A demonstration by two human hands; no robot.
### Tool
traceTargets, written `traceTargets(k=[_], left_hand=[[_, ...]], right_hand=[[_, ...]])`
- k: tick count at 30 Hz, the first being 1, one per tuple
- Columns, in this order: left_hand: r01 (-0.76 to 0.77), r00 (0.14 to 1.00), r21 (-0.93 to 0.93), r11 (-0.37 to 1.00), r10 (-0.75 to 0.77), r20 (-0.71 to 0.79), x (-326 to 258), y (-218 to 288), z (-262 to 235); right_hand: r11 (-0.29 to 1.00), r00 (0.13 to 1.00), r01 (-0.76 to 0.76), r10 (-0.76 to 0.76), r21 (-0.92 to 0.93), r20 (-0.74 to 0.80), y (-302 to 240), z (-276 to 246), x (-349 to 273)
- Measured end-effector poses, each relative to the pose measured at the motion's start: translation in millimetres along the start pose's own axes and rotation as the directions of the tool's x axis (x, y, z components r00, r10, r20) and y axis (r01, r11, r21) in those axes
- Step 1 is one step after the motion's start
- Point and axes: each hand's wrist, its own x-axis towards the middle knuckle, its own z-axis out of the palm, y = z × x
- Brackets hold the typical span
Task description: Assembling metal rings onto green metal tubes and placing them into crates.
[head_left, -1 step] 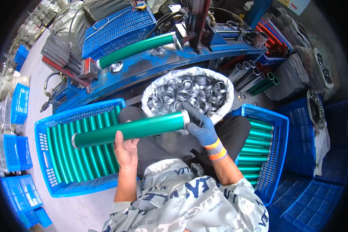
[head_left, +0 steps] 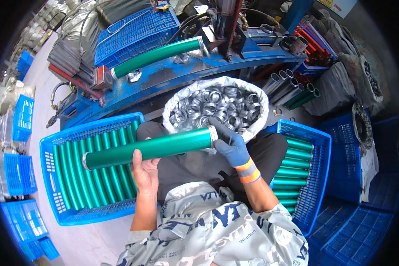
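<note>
Green tube [head_left: 148,148] lying crosswise over lap, left hand [head_left: 145,170] clamped beneath midlength, gloved right hand [head_left: 231,144] closed on ringed right end.

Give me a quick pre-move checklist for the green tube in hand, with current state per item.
1. Left hand has the green tube from below, near mid-length: ok.
2. Right hand, gloved, is at the tube's metal-ringed end: ok.
3. Tube is held roughly level over the lap: ok.
4. Ring seated fully on the tube end: cannot tell.
5. Sack of metal rings is open just ahead: ok.
6. Left crate holds a row of green tubes; room for another: cannot tell.
</note>
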Motion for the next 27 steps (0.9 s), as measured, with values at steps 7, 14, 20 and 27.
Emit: traceTargets(k=[7, 14, 20, 27], left_hand=[[-0.073, 0.997, 0.075, 0.995, 0.072, 0.02, 11.5, -1.6, -1.5], [0.0, 0.997, -0.032, 0.999, 0.003, 0.075, 26.3, 0.7, -13.7], [0.064, 0.997, -0.226, 0.972, -0.073, -0.031, 43.4, 23.0, -16.5], [0.028, 0.999, -0.255, 0.966, -0.031, -0.008, 71.7, 52.6, -25.5]], right_hand=[[0.995, 0.996, -0.092, 0.092, -0.049, -0.011, 15.5, -9.7, 23.1], [0.999, 0.997, -0.038, 0.041, -0.036, 0.065, 14.8, -19.3, 44.8], [0.865, 0.99, 0.109, -0.14, -0.489, -0.027, 3.9, -23.7, 184.5], [-0.233, 0.885, 0.197, -0.375, -0.952, 0.275, -18.4, 31.1, 383.8]])
